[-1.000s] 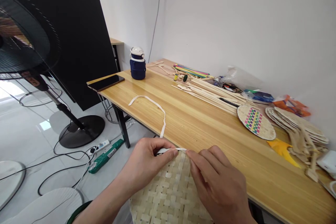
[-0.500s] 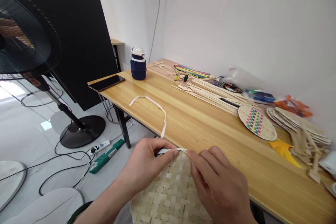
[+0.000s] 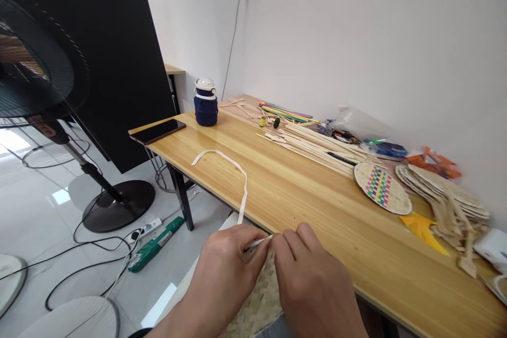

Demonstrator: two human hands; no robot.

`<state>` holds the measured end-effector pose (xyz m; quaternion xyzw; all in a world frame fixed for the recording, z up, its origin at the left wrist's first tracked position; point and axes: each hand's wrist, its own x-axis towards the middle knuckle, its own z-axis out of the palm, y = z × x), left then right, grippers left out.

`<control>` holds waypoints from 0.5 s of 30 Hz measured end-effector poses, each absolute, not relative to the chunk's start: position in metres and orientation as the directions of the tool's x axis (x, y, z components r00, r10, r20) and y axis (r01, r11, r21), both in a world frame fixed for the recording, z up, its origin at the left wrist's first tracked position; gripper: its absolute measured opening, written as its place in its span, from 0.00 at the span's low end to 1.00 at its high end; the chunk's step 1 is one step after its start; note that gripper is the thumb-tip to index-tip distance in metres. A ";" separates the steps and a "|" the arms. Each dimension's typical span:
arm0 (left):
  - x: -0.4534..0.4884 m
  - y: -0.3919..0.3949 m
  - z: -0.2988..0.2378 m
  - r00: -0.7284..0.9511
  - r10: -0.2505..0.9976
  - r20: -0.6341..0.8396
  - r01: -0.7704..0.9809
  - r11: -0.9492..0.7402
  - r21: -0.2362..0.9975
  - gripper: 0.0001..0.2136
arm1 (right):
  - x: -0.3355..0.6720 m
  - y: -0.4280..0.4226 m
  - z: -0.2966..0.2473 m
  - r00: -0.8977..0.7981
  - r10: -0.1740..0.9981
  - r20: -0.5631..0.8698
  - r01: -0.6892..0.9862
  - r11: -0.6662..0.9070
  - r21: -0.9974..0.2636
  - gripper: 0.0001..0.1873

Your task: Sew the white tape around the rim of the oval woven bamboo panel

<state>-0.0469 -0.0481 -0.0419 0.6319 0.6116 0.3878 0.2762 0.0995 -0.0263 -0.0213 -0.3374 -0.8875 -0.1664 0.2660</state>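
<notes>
A white fabric ribbon curves across the tabletop and runs down over its front edge to my hands. Between thumb and forefinger, my left hand pinches the ribbon at the upper edge of a pale woven mat-like piece. My right hand is closed with curled fingers, its fingertips meeting the left ones on the short ribbon length at that edge. Whatever small thing may be inside the right fingers is hidden. Both hands cover most of the woven piece, which sits low before the table.
On the wooden table are a phone, a blue jug, thin wooden strips, a colourful woven fan, stacked fans and yellow cloth. A floor fan and cables stand left.
My hands have drawn closer together, and the right fingers have curled over the woven piece's edge. Less of the woven piece shows. The view has shifted slightly.
</notes>
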 end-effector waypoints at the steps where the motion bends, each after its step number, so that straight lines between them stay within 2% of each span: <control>1: -0.047 -0.047 -0.042 -0.056 0.985 0.163 0.573 -0.102 0.813 0.09 | 0.100 -0.027 -0.023 -0.613 0.526 0.590 0.705 0.701 0.108 0.17; 7: -0.046 -0.046 -0.042 -0.048 0.971 0.234 0.597 -0.160 0.786 0.09 | 0.100 -0.032 -0.033 -0.523 0.542 0.658 0.763 0.642 0.078 0.18; 10: -0.046 -0.047 -0.044 -0.028 0.970 0.240 0.581 -0.180 0.794 0.09 | 0.099 -0.030 -0.035 -0.494 0.580 0.648 0.765 0.644 0.007 0.19; 12: -0.048 -0.047 -0.045 -0.028 0.966 0.256 0.580 -0.193 0.791 0.09 | 0.104 -0.027 -0.031 -0.471 0.592 0.654 0.749 0.660 -0.057 0.16; 15: -0.051 -0.046 -0.045 -0.007 0.953 0.302 0.584 -0.242 0.775 0.08 | 0.124 -0.020 -0.023 -0.386 0.566 0.729 0.751 0.652 -0.108 0.05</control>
